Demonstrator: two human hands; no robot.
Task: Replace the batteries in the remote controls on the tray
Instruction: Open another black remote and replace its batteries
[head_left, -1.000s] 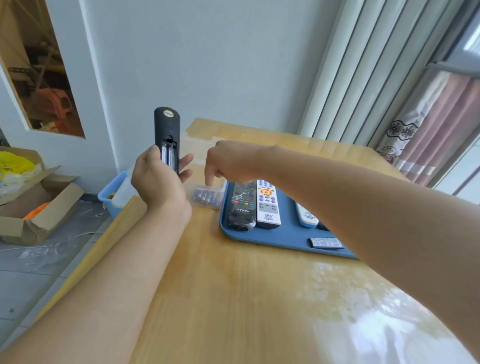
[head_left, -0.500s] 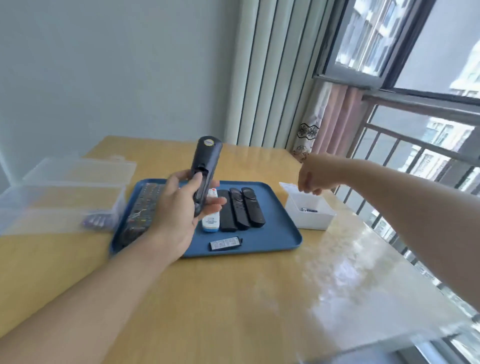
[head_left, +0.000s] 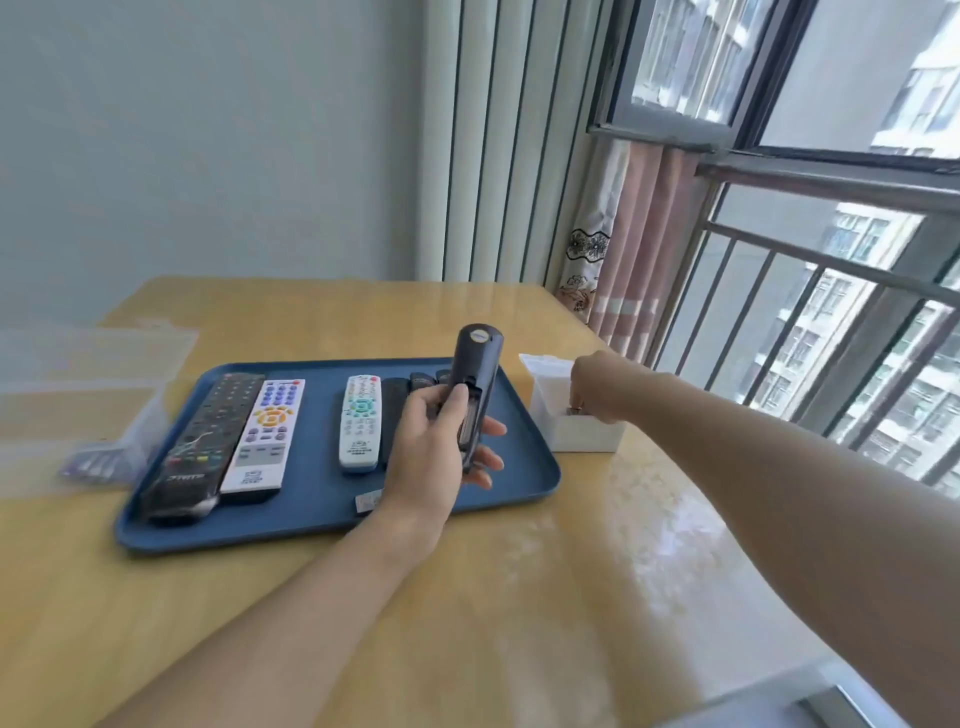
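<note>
My left hand (head_left: 421, 457) grips a dark remote (head_left: 475, 364) upright above the blue tray (head_left: 311, 525), its back towards me and the battery bay uncovered. My right hand (head_left: 597, 384) reaches down into a small white box (head_left: 582, 441) just right of the tray, fingertips bunched on a small dark battery (head_left: 574, 411). On the tray lie a black remote (head_left: 208, 447), a white remote (head_left: 265, 436), a white and blue remote (head_left: 360, 421) and more dark remotes (head_left: 395, 400) partly hidden behind my left hand. A small loose cover (head_left: 368, 503) lies near the tray's front rim.
A clear plastic container (head_left: 78, 405) stands left of the tray with several purple batteries (head_left: 93, 462) inside. The wooden table (head_left: 519, 597) ends at the right by a window railing (head_left: 831, 322) and a curtain (head_left: 628, 249).
My right hand swung from the left, beside the held remote, across to the white box on the right and lowered into it. My left hand brought the remote lower over the tray.
</note>
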